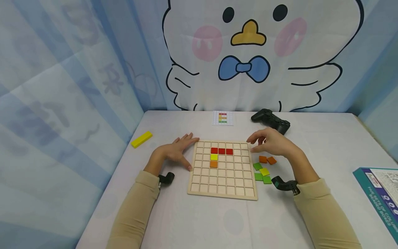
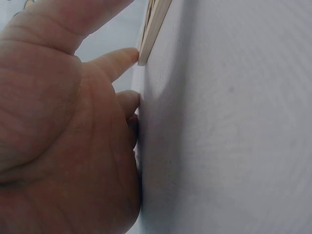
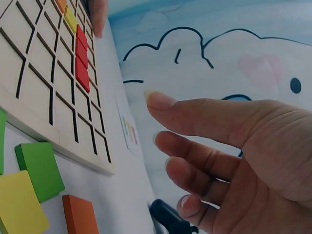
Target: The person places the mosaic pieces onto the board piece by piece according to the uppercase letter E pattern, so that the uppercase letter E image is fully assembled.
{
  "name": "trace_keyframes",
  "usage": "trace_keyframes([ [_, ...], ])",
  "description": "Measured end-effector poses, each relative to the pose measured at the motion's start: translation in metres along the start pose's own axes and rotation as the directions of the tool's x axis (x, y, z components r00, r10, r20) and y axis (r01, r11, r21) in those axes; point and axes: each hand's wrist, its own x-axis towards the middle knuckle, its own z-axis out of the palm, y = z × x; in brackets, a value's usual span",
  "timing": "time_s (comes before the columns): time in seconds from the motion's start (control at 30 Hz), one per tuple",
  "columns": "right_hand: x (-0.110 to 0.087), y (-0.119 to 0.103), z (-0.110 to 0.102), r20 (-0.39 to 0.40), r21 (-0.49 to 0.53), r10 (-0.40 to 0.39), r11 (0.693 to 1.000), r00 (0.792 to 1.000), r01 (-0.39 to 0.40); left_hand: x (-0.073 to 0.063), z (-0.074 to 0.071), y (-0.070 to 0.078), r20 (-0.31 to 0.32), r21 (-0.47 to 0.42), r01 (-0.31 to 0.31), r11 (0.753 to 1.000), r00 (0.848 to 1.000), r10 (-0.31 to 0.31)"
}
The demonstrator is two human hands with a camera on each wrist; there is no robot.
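Two tan sleeves [image 1: 133, 211] come nearest, both cut off by the bottom edge, each with a black wrist device [image 1: 167, 178] at its cuff. Past them lies the wooden board [image 1: 217, 183] at mid-table, bearing five tiles: three red tiles [image 1: 221, 151] in a row, then one yellow tile [image 1: 214, 157] and one orange tile [image 1: 213, 164] below the leftmost. The left hand [image 1: 176, 151] is spread against the board's left edge; its wrist view loses one digit beyond the top. The right hand [image 1: 272, 142] hovers by the upper right corner, fingers loosely bent, thumb apart and bare space between. Six loose tiles sit right of the board: three green tiles [image 1: 258, 176], two orange pieces [image 1: 272, 160] and one yellow piece [image 1: 264, 172]. One black game controller [image 1: 270, 121] lies beyond the right hand, one yellow bar [image 1: 141, 139] at far left. One printed card [image 1: 223, 118] stays too small for counting its coloured squares; one teal box [image 1: 377, 204] is cropped at the right, its lettering only partly legible.
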Motion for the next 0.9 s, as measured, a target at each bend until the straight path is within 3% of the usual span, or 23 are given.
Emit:
trace_keyframes([
  [0.3, -0.006, 0.023, -0.009, 0.117, -0.007, 0.032, 0.999, 0.993, -0.032, 0.001, 0.001, -0.001, -0.005, 0.005, 0.001, 1.0, 1.0, -0.001],
  [0.9, -0.004, 0.05, -0.005, 0.227, -0.023, 0.109, 0.994, 0.968, -0.107, 0.001, 0.001, -0.001, 0.001, -0.002, 0.005, 1.0, 1.0, -0.005],
])
